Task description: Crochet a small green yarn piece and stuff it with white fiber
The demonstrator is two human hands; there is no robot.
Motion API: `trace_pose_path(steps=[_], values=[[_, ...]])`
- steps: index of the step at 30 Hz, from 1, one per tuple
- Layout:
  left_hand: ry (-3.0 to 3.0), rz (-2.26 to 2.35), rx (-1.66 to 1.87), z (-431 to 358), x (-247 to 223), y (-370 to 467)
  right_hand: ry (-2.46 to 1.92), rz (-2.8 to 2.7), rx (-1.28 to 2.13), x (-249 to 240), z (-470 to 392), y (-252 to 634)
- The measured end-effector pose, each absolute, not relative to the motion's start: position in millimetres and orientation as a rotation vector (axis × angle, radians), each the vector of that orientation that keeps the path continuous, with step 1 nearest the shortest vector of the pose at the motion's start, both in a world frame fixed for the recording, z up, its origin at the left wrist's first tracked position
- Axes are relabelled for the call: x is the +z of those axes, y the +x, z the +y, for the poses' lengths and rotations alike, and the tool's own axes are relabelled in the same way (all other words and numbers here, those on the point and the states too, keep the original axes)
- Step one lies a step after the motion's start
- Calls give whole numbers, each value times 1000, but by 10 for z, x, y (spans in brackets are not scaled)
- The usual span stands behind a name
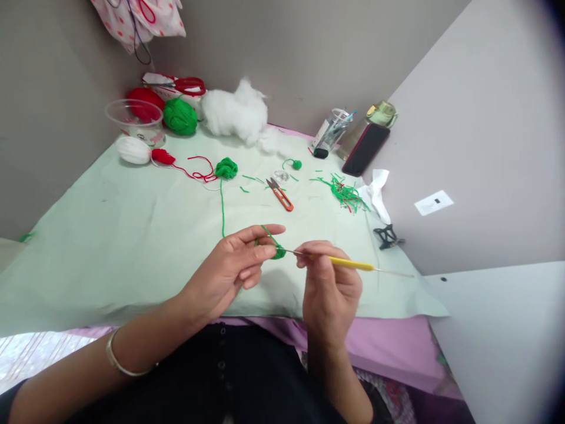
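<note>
Between thumb and fingers, my left hand pinches a small green crochet piece. Green yarn runs over the raised index finger of that hand. My right hand is closed round the yellow handle of a crochet hook, whose thin metal tip reaches the green piece. A second thin metal end sticks out to the right of the handle. From a small green yarn ball further back, a strand comes down to my left hand. How the hook sits in the stitches is too small to tell.
Orange thread snips lie beyond my hands. Green yarn scraps are heaped at the right, near a phone leaning on a bottle. White stuffing, a green skein and a clear tub stand along the back.
</note>
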State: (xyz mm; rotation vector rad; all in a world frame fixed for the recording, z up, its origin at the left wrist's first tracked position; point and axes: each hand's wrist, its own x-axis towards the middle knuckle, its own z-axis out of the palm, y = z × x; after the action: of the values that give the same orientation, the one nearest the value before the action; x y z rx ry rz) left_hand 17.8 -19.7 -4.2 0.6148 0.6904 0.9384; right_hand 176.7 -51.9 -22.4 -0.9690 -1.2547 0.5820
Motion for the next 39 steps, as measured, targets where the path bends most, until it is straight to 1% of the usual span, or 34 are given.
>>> trace_pose_path(steps=[4, 10, 13, 16, 20, 23, 24, 25, 27, 30, 32, 35, 39], values=[[806, 745, 943, -247, -62, 184, -1007, -1275, 619, -234, -502, 1759], [867, 776, 939, -248, -77, 136, -993, -1169, 781, -261, -478, 1819], [900, 801, 939, -239, -77, 111, -1017, -1230, 744, -219, -513, 1823], [967, 843, 949, -254, -64, 102, -1078, -1356, 569, -184, -575, 1811], [1033, 970, 1003, -313, -31, 155, -1090, -1669, 145, -262, -606, 1785], [871, 892, 1004, -327, -29, 203, -1027, -1772, -220, -371, -578, 1761], [783, 830, 964, -316, -32, 208, -1013, -1751, -265, -391, -568, 1755], [695, 768, 916, -298, -34, 205, -1013, -1739, -228, -396, -560, 1751], [560, 681, 849, -254, -33, 183, -1021, -1618, -10, -364, -549, 1748], [535, 645, 882, -210, -12, 155, -977, -1373, 333, -273, -528, 1745], [595, 648, 905, -210, 1, 158, -951, -1306, 453, -239, -507, 1734], [686, 662, 905, -224, 6, 170, -961, -1345, 506, -245, -495, 1714], [724, 710, 937, -218, 3, 131, -991, -1317, 403, -247, -542, 1733]])
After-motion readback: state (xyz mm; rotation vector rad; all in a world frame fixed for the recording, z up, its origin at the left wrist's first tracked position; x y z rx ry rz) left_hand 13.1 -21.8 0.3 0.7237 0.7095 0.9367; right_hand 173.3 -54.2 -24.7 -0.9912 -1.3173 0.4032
